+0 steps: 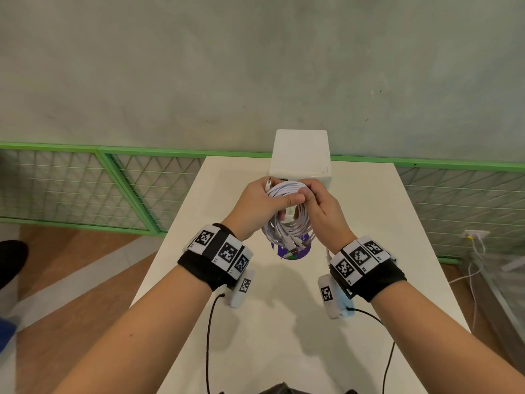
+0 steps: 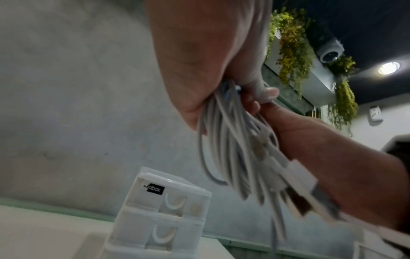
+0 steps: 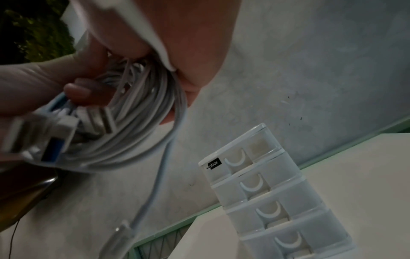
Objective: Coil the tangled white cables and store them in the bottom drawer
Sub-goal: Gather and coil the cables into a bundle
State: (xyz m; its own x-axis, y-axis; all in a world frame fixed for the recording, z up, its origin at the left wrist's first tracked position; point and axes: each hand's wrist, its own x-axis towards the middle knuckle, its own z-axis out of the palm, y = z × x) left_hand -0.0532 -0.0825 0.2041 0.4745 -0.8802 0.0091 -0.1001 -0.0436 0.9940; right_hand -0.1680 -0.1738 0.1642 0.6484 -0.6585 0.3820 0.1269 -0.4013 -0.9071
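Observation:
Above the white table point(image 1: 369, 265), both hands hold one coil of white cables point(image 1: 287, 227) upright. My left hand point(image 1: 279, 204) grips the coil's top from the left, thumb across the strands. My right hand point(image 1: 312, 198) pinches the same top part from the right. Several plug ends point(image 1: 295, 245) hang at the coil's lower edge. In the right wrist view one loose cable end with a plug point(image 3: 119, 231) dangles below the coil point(image 3: 137, 126). The white drawer unit point(image 1: 301, 155) stands just behind the hands, its stacked drawers point(image 3: 272, 192) pushed in, the bottom drawer point(image 3: 297, 243) too.
A purple round object point(image 1: 294, 253) lies on the table under the coil. A green mesh fence point(image 1: 113, 189) runs along the grey wall behind the table. At the right on the floor, a wall socket point(image 1: 474, 236) has thin cables hanging from it. A dark shoe point(image 1: 11, 260) is at far left.

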